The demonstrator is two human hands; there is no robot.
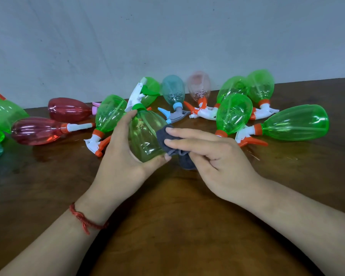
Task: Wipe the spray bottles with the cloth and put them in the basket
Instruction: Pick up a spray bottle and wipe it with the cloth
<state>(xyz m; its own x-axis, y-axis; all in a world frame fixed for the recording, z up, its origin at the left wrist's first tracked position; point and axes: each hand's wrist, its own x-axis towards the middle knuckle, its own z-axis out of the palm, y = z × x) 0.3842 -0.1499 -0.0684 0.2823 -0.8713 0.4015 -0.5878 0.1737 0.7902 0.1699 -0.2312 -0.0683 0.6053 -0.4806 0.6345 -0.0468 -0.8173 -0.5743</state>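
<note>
The left hand [124,158] is gripping a green spray bottle [145,134], fingers curled round its body. The right hand [217,156] is pinching a gray cloth [163,136], pressing it with two outstretched fingers against the bottle's near side. Other spray bottles [295,122] are lying beyond both hands.

Red cord bracelet [85,219] (perhaps knotted) on bare left wrist

VIEW: one wide-angle camera, worn on my head | FACING: forward and down across the table [173,226] to the wall [167,32] | RANGE: close — my left hand [120,162] and right hand [219,156] mid-frame | OVERLAP: single view only.
</note>
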